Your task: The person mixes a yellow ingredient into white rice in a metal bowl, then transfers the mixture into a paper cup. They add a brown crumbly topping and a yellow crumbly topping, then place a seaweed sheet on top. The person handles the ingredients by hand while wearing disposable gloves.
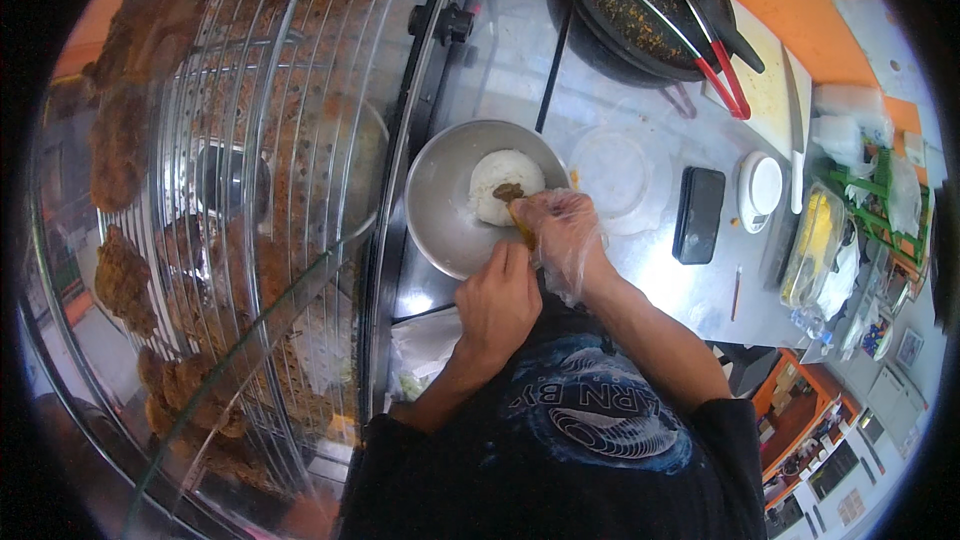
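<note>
two-handed, pinching small yellow object point(523, 228) with gloved right hand point(562, 230) and left hand point(500, 292), rice point(492, 171) in metal bowl point(436, 220) just ahead of both.

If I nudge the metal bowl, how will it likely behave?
The bowl looks thin-walled for its width, so it is probably light. The counter looks smooth and shiny, so the bowl may slide readily. The white mound, apparently rice, sits loose inside without filling it, so a sharp push could shift or crumble it.
</note>
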The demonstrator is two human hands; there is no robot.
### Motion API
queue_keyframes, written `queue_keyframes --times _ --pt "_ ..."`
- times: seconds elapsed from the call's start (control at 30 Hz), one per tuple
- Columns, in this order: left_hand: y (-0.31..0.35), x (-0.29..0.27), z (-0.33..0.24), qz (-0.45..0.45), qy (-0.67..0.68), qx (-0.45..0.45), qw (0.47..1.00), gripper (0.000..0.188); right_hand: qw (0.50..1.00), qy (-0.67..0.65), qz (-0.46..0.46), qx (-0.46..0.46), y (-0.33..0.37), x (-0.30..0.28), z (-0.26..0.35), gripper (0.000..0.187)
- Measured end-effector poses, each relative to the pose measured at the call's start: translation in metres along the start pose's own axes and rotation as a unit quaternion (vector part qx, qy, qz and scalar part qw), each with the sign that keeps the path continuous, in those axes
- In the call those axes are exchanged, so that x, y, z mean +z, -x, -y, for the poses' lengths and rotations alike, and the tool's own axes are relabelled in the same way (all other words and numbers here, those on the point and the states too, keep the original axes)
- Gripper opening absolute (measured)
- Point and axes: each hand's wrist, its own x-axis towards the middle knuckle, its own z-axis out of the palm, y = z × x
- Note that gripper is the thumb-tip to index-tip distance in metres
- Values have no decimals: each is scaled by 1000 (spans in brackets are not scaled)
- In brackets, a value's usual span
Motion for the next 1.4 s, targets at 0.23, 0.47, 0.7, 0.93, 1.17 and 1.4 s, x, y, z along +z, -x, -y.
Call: queue_keyframes --times 0.23,0.47,0.7,0.93,1.17,1.4 --pt "12 -2 2 -57 32 -22 998 7 999 -36 -5 -3 -7 -22 26 20" --pt "38 -7 12 -136 159 -106 972 16 972 148 32 -182 4 -49 27 35" --pt "115 24 17 -147 133 -166 966 21 800 392 54 -451 -1 -50 28 35" --pt "189 50 61 -198 -11 -330 923 16 528 705 157 -445 -16 7 27 51" --pt "181 50 50 -336 -70 -246 906 25 428 771 126 -455 -49 32 -8 43" --pt "91 99 3 -41 51 71 995 30 639 645 225 -352 -65 30 22 50"
